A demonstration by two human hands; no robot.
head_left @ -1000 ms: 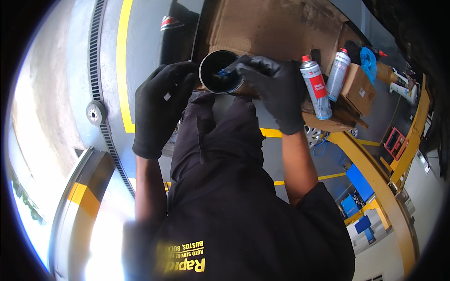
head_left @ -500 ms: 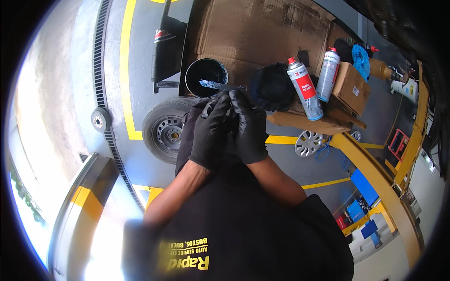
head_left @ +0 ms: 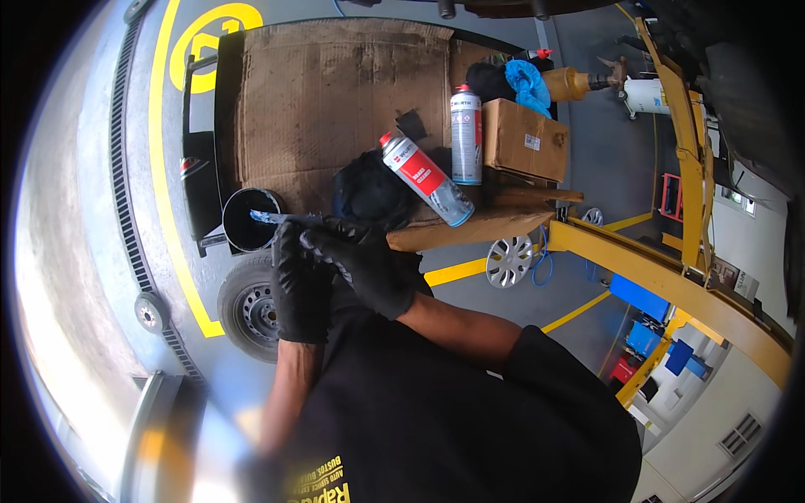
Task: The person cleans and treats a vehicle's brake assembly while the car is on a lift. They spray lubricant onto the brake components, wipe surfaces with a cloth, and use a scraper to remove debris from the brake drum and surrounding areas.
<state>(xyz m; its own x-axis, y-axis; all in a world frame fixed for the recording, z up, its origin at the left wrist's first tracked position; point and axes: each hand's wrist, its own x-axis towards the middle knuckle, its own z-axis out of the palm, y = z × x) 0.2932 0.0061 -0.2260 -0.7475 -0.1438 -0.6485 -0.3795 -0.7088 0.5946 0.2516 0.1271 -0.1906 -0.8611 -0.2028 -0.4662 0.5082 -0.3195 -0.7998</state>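
Both my hands wear black gloves and meet beside the dark can (head_left: 228,225). My left hand (head_left: 300,289) is upright, its fingers closed toward the thumb. My right hand (head_left: 366,267) reaches across from the right, its fingertips pinched against the left hand's fingers. What lies between the fingertips is too small and dark to make out. Just beyond them, a thin flat strip (head_left: 265,217) with a bluish-white smear on its end lies over the can's mouth. Its dark part runs right behind my fingers; I cannot tell whether a hand holds it.
On the cardboard-covered table (head_left: 327,92) are a black cloth (head_left: 373,189), two spray cans (head_left: 428,178) (head_left: 466,138), a cardboard box (head_left: 524,138) and a blue glove (head_left: 528,86). A wheel (head_left: 251,310) lies left of me. A yellow lift arm (head_left: 654,281) and a hubcap (head_left: 509,261) are at the right.
My view has turned to the right, so the table and can appear farther left. My right hand has tilted and now reaches across toward the left hand's fingertips.
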